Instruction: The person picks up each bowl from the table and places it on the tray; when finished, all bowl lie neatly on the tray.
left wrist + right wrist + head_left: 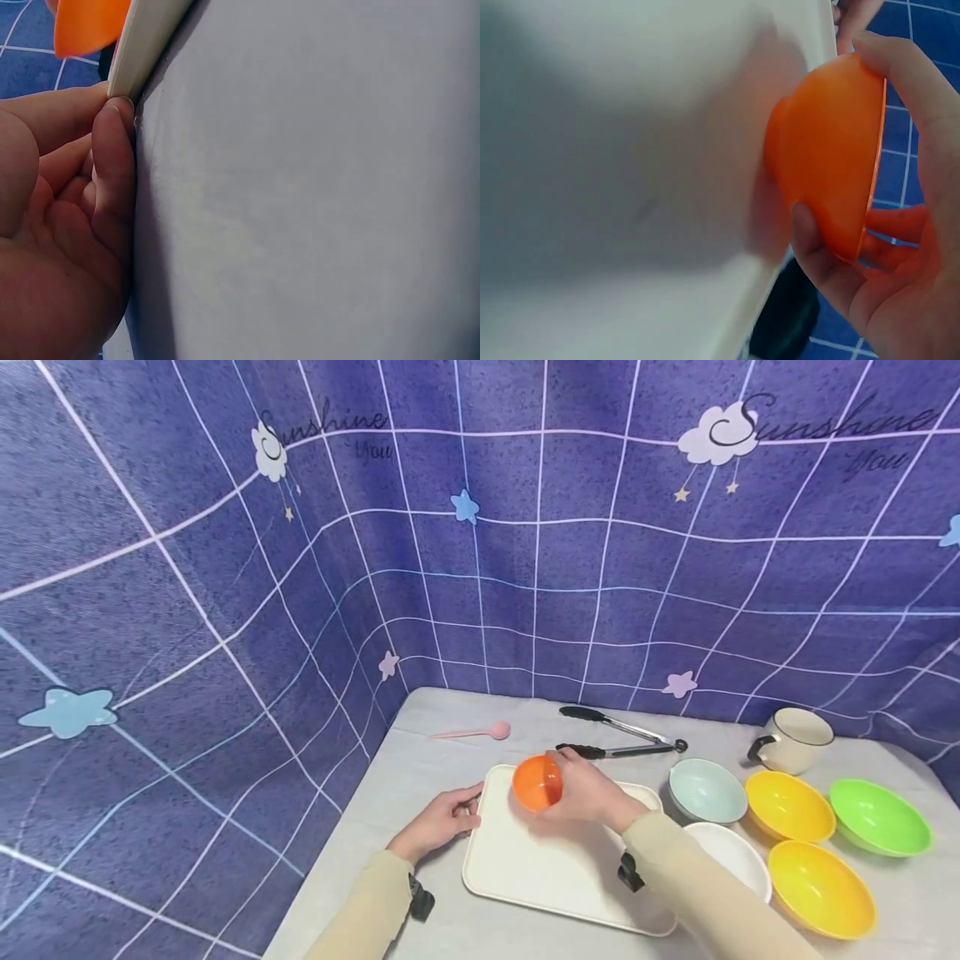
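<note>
An orange bowl (534,783) is in my right hand (588,789), over the far left part of a cream rectangular tray (540,868). In the right wrist view, the thumb is at the rim of the bowl (829,150) and the fingers curl round its other side. Its base is close over the tray surface. At the tray's left edge, my left hand (442,818) pinches the rim between its fingertips. The left wrist view shows those fingertips at the tray's rim (142,52), with the left hand (67,217) low beside the grey tabletop.
Black-handled tongs (630,749) and a pink spoon (480,732) lie behind the tray. To the right stand a pale blue bowl (707,790), a white bowl (731,858), yellow bowls (821,889), a green bowl (879,817) and a cream mug (798,743). Blue patterned cloth (570,552) hangs behind.
</note>
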### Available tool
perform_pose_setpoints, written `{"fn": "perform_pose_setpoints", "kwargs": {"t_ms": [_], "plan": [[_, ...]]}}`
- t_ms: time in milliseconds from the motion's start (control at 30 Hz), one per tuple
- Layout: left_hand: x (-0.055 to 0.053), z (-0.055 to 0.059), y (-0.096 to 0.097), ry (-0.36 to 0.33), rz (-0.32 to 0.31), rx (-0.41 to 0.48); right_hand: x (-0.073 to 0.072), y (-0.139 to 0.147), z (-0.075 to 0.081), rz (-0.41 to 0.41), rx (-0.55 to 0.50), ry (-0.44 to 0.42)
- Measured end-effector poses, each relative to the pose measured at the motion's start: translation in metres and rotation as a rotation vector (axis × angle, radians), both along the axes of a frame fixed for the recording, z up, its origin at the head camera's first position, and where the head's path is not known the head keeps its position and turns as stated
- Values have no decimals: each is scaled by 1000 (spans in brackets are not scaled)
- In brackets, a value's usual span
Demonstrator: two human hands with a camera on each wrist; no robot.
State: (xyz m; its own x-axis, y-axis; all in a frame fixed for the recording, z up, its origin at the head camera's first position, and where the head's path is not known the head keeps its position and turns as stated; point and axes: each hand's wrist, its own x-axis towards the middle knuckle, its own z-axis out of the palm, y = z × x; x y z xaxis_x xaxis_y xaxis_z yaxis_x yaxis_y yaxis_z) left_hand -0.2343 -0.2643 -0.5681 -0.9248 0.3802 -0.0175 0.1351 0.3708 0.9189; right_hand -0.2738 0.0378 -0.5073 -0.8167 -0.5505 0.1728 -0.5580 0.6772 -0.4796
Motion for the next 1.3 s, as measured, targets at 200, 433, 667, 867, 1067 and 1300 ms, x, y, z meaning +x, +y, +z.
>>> {"fn": "perform_pose_setpoints", "kwargs": {"t_ms": [200, 433, 667, 867, 1067, 1300], "plan": [[-1, 1, 2, -19, 3, 12, -4, -22, -4, -38, -16, -1], [0, 3, 2, -32, 3, 4, -9, -43, -6, -52, -32, -9], [1, 2, 3, -40, -10, 55, -12, -58, -7, -65, -65, -15], [4, 4, 4, -22, -21, 46, -12, -69, -10, -77, -80, -26], [4, 5, 6, -29, -15, 28, -10, -70, -11, -94, -73, -28], [2, 4, 6, -34, 13, 29, -7, -56, -4, -104, -70, -113]]}}
